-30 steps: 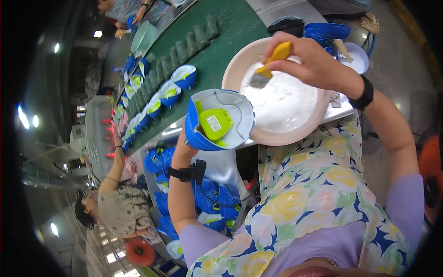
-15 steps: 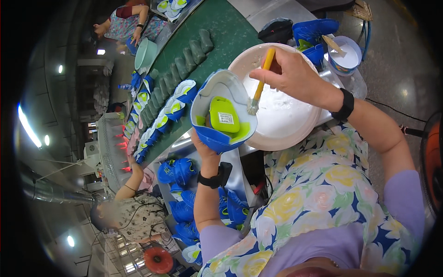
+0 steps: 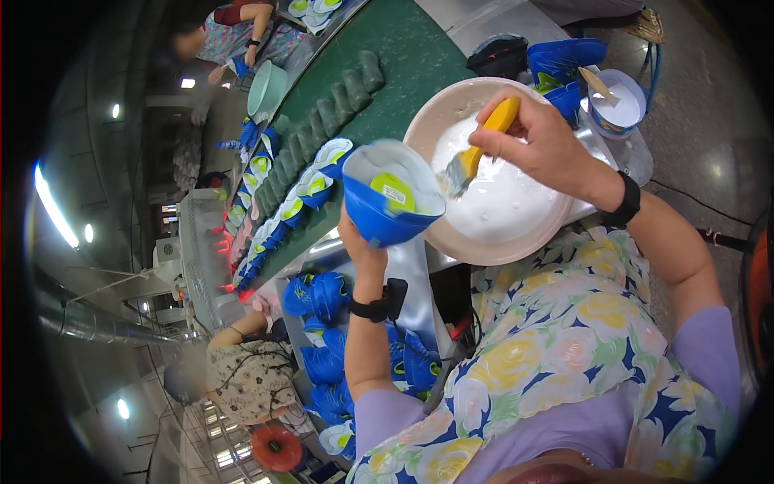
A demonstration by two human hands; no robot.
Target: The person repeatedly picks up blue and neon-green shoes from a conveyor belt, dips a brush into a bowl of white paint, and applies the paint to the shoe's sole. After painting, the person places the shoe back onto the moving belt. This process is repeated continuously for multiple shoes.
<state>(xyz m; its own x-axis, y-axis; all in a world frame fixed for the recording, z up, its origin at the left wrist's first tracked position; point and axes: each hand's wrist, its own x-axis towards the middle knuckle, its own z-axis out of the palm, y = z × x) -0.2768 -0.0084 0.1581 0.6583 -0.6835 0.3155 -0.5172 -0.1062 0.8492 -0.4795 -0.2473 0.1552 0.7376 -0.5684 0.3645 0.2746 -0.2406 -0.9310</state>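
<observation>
My left hand point(image 3: 363, 244) is closed around a blue shoe upper point(image 3: 391, 219), tilted with its opening turned toward the basin. White lining and a lime-green piece with a white label point(image 3: 393, 195) show inside it. Between the fingers of my right hand point(image 3: 542, 147) is the yellow handle of a flat paintbrush point(image 3: 501, 118). Its whitened bristles point down-left, close to the upper's edge; whether they touch it I cannot tell. Beneath the brush stands a wide pale basin point(image 3: 556, 230) holding white liquid point(image 3: 496, 210).
A green conveyor belt point(image 3: 415, 60) carries grey-green shoe-shaped forms point(image 3: 326, 113) and blue uppers point(image 3: 292, 211). More uppers point(image 3: 322, 367) are piled beside my left forearm. A small bucket point(image 3: 617, 109) with a wooden-handled tool stands right of the basin. Two people work across the belt.
The upper has tipped, showing more of its blue outside and less of its inside. The brush has swung to a flatter slant, its bristles shifting slightly right over the basin.
</observation>
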